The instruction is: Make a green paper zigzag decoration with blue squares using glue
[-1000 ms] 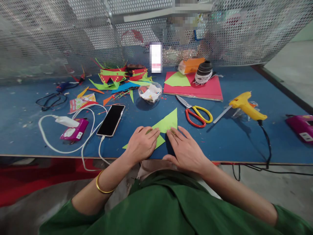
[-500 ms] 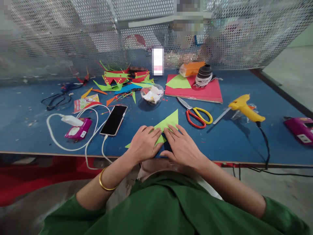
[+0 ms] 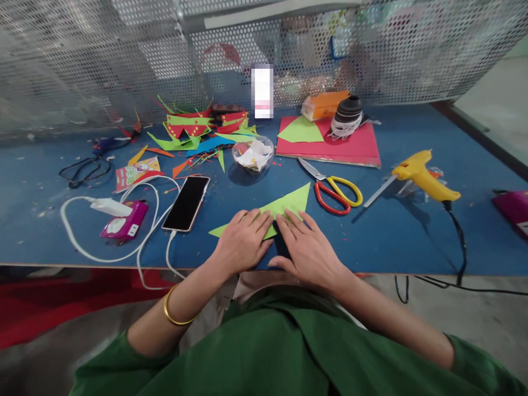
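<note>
A light green paper triangle [image 3: 293, 202] lies on the blue tabletop in front of me, with a narrower point sticking out on the left. My left hand [image 3: 245, 240] rests flat on its left part, fingers stretched out. Palm down, my right hand [image 3: 308, 245] presses its fingertips on the lower right part, thumb apart. Both hands cover part of the sheet, so its whole shape is hidden. Scissors with red and yellow handles [image 3: 332, 204] lie just beyond my right hand. Left of my left hand is a phone [image 3: 186, 203] with a white cable plugged in.
A yellow glue gun [image 3: 427, 177] lies at right. Behind are a bowl of scraps [image 3: 253, 155], red sheets [image 3: 325, 151] with a cord-wrapped spool [image 3: 346, 116], and cut paper masks [image 3: 188, 127]. A purple power socket [image 3: 125, 220] sits at left. Mesh [image 3: 124, 60] hangs behind.
The camera view has shifted slightly. Both hands stay on the green paper, and its left point and right part show a little more than before.
</note>
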Available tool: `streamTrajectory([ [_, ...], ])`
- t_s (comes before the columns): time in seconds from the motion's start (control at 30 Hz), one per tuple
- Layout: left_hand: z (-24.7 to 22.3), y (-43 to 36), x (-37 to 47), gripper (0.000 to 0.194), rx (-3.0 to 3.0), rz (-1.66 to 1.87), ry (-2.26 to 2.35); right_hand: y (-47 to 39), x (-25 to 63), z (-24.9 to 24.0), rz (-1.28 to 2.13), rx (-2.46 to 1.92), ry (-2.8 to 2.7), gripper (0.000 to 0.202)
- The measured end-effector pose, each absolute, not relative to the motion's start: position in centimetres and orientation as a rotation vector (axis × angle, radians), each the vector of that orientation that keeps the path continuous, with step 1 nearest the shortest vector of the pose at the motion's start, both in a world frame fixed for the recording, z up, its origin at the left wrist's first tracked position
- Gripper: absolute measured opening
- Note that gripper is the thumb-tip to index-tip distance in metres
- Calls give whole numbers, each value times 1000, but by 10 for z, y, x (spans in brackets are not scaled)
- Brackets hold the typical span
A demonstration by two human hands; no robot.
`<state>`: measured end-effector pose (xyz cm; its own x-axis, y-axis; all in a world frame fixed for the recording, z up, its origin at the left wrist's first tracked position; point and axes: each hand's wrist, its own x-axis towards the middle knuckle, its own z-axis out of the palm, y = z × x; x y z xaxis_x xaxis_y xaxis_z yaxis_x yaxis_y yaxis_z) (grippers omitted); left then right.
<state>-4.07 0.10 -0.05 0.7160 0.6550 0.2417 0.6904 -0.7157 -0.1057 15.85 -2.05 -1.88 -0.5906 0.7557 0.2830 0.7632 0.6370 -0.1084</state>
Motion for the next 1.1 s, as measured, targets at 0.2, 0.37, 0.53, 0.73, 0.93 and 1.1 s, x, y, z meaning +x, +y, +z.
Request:
streamTrajectory([
  [0.2, -1, -1, -42, 45, -2775, -301, -1184, -23, 167, -17, -65, -1135, -2619, 96],
  [0.37, -1, -1, -39, 46, -2774, -313, -1198, -24, 177, -10, -114, -1135, -2642, 94],
  [0.53, -2, -2, -38, 42, -2748, -333, -1194, -20, 166, -17, -53, -1098, -2652, 100],
  [0.73, 0, -3, -38, 45, -2746, -311, -1182, -29, 182, -20, -138, -1122, -2665, 88],
  [0.93, -2, -2, -40, 44, -2758, -343, -1218, -40, 187, -23, -163, -1187, -2598, 83],
  [1.1, -5, -1, -39, 44, -2735, -391, -1225, -37, 189, -19, -173, -1210, -2489, 57],
])
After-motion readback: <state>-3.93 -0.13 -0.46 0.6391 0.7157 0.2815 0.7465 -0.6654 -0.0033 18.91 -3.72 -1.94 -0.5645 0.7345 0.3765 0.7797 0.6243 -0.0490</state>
